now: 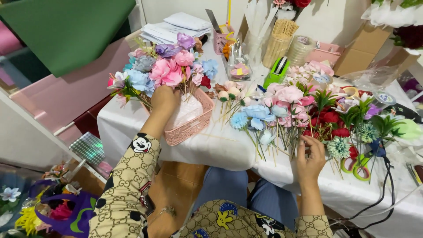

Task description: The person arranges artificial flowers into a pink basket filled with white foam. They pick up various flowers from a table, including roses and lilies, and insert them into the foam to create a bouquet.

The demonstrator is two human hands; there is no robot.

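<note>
Two hands at work over white-covered bench. Pink basket at bench's left, holding bouquet of pink, blue, purple flowers. Left hand closed on bouquet stems inside basket. Right hand among loose flower stems; fingers half curled, whether gripping stem, cannot tell. Step seems arranging: next move needs one stem lifted free, carried to basket.

White-clothed table over brown tiled floor, white wall, green board at left.
</note>
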